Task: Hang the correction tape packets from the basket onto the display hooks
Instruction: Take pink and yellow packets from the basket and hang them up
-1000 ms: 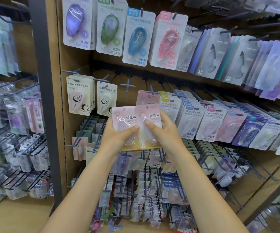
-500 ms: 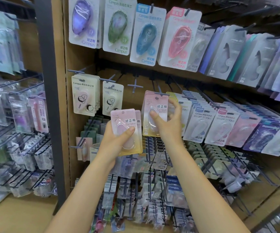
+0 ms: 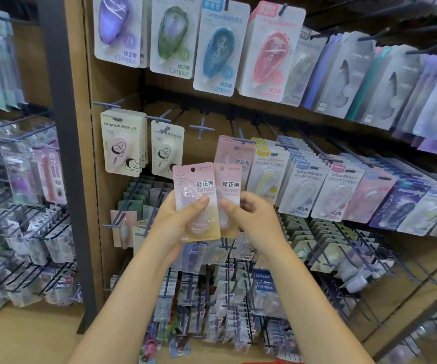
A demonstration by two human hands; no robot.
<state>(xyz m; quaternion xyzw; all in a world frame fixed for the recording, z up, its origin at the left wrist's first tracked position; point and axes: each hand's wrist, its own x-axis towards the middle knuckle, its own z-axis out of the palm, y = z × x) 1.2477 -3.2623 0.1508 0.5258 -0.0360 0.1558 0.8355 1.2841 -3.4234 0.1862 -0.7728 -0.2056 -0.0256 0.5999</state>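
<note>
Mid-frame: my left hand [image 3: 178, 222] grips pink packet [image 3: 195, 195], reading "修正带 Campus". My right hand [image 3: 254, 219] pinches second packet [image 3: 230, 190] behind it. Third pink one [image 3: 234, 151] hangs on hook [image 3: 241, 140].

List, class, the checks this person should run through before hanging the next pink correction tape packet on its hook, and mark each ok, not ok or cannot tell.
1. Front pink packet firmly held by left hand: ok, thumb across its blister.
2. Second pink packet separated from the front one: not ok, they overlap; right hand pinches its edge.
3. Hang hole of the front packet clear: ok, hole visible at the top.
4. Target hook has matching stock: ok, a hung pink packet is there.
5. Room left on that hook: cannot tell.
6. Packet lined up with the hook tip: not ok, both are held below it.
</note>
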